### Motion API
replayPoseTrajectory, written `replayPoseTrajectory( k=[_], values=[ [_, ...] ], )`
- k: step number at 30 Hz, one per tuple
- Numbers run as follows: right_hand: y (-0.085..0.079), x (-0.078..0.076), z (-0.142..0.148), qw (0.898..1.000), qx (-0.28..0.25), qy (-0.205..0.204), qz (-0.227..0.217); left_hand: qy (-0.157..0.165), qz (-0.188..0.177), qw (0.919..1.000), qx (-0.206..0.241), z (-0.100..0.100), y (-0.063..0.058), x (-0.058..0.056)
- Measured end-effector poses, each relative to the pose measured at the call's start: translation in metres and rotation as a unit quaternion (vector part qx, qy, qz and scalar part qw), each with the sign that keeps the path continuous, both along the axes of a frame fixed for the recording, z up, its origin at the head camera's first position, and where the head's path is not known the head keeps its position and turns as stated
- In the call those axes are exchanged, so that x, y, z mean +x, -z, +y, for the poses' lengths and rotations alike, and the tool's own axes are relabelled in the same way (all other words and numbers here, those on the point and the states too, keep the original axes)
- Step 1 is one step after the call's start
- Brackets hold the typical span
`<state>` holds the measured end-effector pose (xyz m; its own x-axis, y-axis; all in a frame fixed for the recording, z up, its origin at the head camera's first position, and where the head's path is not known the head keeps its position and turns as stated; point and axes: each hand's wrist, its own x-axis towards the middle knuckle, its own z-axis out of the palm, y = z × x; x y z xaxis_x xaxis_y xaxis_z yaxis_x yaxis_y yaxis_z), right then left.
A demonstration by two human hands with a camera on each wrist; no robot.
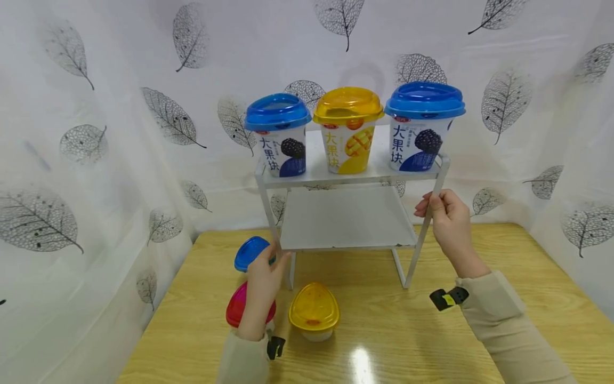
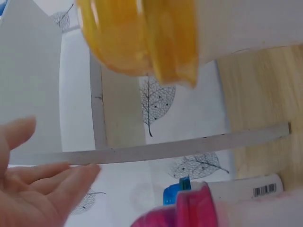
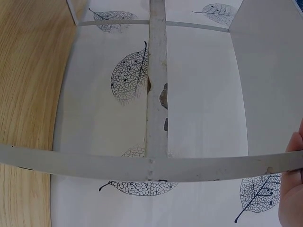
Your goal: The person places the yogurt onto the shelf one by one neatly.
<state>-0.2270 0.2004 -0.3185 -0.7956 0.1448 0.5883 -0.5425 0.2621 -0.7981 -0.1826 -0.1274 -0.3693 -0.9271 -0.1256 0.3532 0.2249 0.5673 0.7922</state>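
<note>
A white two-tier rack (image 1: 347,216) stands on the table with its lower shelf bare. Around its right front leg, my right hand (image 1: 448,218) curls its fingers, the thumb at the front. My left hand (image 1: 264,274) is at the left front leg; its nearly straight fingers lie against the leg (image 2: 189,145), with the thumb spread away. On the upper shelf stand a blue-lidded fruit yogurt cup (image 1: 280,136), a yellow-lidded cup (image 1: 349,130) and another blue-lidded cup (image 1: 422,128).
On the table, a yellow-lidded cup (image 1: 314,309) stands before the rack. A pink-lidded cup (image 1: 236,306) and a blue-lidded cup (image 1: 250,252) are at the left, partly behind my left arm. A leaf-patterned curtain (image 1: 115,176) hangs around the wooden table (image 1: 384,330).
</note>
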Motion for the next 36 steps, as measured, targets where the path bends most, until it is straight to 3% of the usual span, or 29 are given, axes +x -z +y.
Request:
replayPoseTrajectory(
  k=[5,12,22,30,36],
  values=[
    [0.0,-0.001,0.002,1.0,-0.006,-0.003,0.002,0.053,-0.047,0.9945,-0.077,0.006,0.007,0.014],
    [-0.002,0.0,0.002,1.0,-0.005,0.0,0.0,0.119,-0.031,0.9805,-0.154,0.012,0.022,0.022],
    [0.0,0.0,0.002,1.0,-0.002,-0.004,-0.001,0.193,-0.088,0.9614,-0.176,0.013,0.032,0.028],
    [0.0,0.0,0.002,1.0,0.002,-0.005,-0.005,0.223,-0.088,0.945,-0.222,0.013,0.035,0.029],
    [0.001,-0.001,0.002,1.0,0.004,-0.005,-0.006,0.226,-0.08,0.9417,-0.236,0.014,0.035,0.029]
  ],
)
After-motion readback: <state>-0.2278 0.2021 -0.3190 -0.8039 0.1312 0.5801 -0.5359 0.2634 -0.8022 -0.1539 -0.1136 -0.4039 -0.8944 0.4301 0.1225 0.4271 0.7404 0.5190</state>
